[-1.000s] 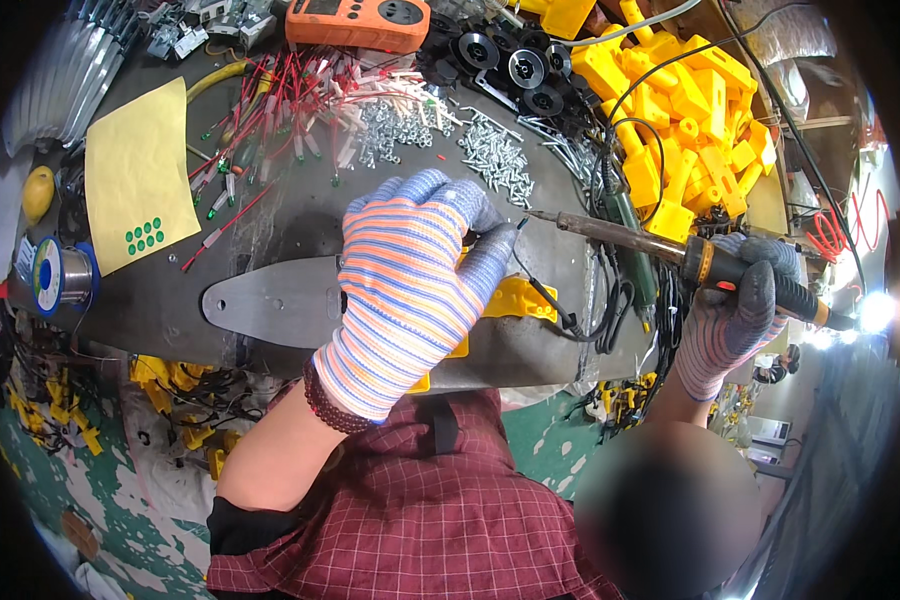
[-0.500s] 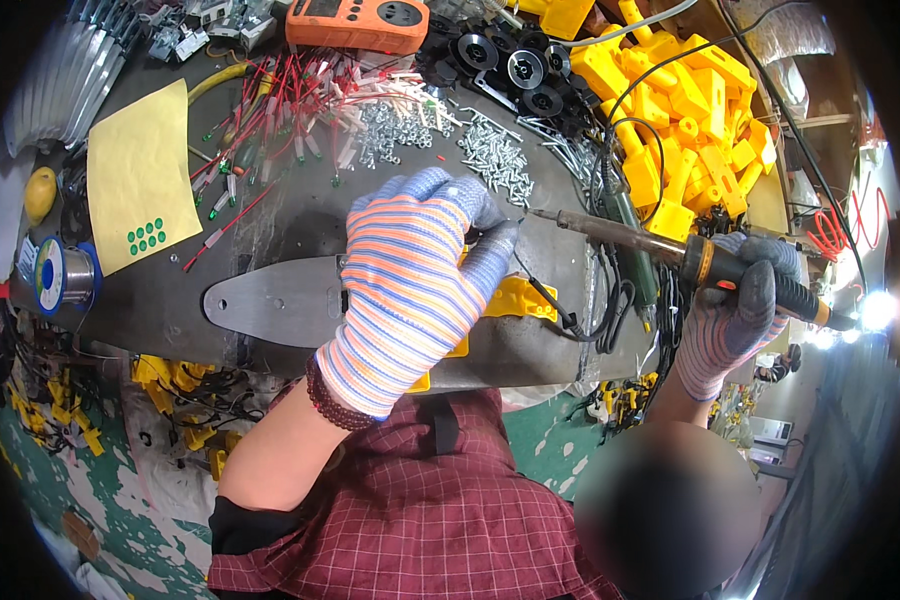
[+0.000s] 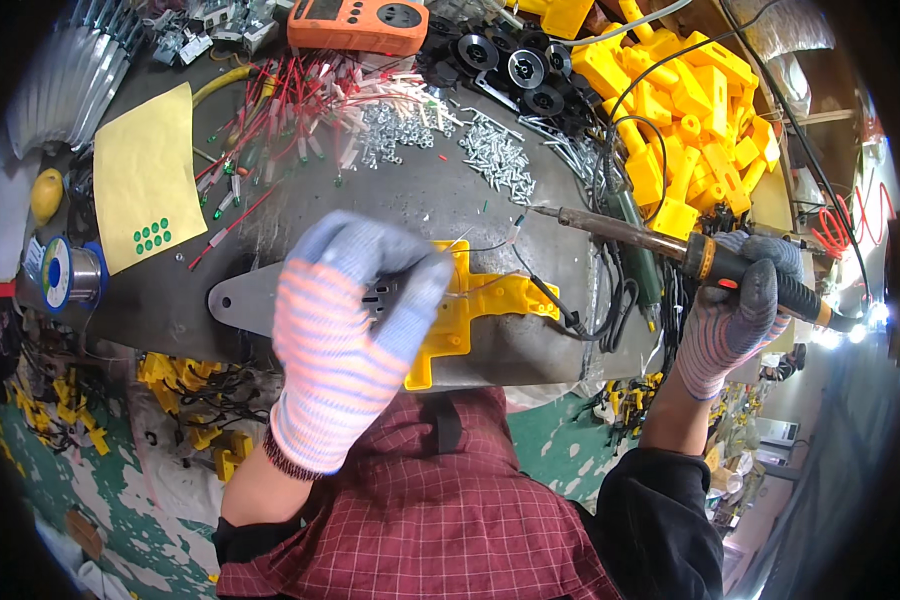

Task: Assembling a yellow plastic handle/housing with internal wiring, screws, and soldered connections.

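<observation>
My right hand, in a striped glove, is wrapped round the handle of a soldering iron. The iron's tip points left, close to the end of a thin black cable. That cable runs to a yellow plastic housing lying on the worktable. My left hand, gloved too and partly blurred, has thumb and forefinger pinched together over the housing's left side. A thin silvery wire sticks out by these fingertips. Beneath the left hand lies a grey metal plate, partly hidden.
A solder spool and a yellow sheet with green dots are at the left. Farther back lie red-wired parts, screws, an orange multimeter and black round parts. Yellow housings are heaped at the far right.
My left hand has moved left and nearer, away from the iron's tip and the cable end, uncovering more of the yellow housing. My right hand holds the soldering iron in nearly the same place.
</observation>
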{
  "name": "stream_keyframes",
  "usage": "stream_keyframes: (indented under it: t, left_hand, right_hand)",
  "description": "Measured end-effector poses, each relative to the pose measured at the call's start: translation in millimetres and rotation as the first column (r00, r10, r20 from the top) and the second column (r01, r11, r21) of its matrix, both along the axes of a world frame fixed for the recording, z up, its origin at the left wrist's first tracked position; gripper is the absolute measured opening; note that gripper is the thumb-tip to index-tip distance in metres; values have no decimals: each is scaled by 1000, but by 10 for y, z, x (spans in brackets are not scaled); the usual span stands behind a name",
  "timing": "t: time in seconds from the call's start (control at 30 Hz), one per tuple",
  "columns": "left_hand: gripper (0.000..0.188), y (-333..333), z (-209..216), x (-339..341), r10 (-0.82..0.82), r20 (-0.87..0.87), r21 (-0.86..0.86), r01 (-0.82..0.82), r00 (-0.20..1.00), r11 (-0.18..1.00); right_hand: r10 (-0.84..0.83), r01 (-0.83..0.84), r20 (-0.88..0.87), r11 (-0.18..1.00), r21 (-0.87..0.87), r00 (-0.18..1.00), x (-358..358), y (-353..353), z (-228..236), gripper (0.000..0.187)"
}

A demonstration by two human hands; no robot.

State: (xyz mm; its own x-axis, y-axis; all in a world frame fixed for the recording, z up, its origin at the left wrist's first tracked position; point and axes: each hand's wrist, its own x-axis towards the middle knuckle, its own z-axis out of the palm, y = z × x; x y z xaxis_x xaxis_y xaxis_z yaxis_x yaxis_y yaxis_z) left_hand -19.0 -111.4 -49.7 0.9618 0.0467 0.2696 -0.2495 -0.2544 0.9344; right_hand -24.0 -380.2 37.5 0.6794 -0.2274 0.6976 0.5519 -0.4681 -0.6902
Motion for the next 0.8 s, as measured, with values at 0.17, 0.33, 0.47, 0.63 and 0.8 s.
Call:
stream_keyframes:
  t: [0.17,0.33,0.47,0.63,0.8]
  left_hand:
    - [12,142,-79,-455,-23,36,98,20,999,995]
    - [16,42,-269,-678,20,-12,62,-19,1000,998]
    - [22,-60,-353,-722,12,48,134,-19,999,991]
    - [21,-181,-335,-579,-25,270,341,-71,963,937]
    - [21,-200,-373,-524,-20,299,432,-117,954,894]
  right_hand:
    - [-13,12,30,1000,22,999,-33,-12,21,25]
    - [11,-14,27,994,107,1000,-120,-166,19,26]
    - [151,-141,-53,976,165,987,-321,-98,-53,31]
    - [253,-234,-110,959,161,961,-358,-13,-251,33]
    - [212,-198,-105,971,134,972,-339,8,-350,36]
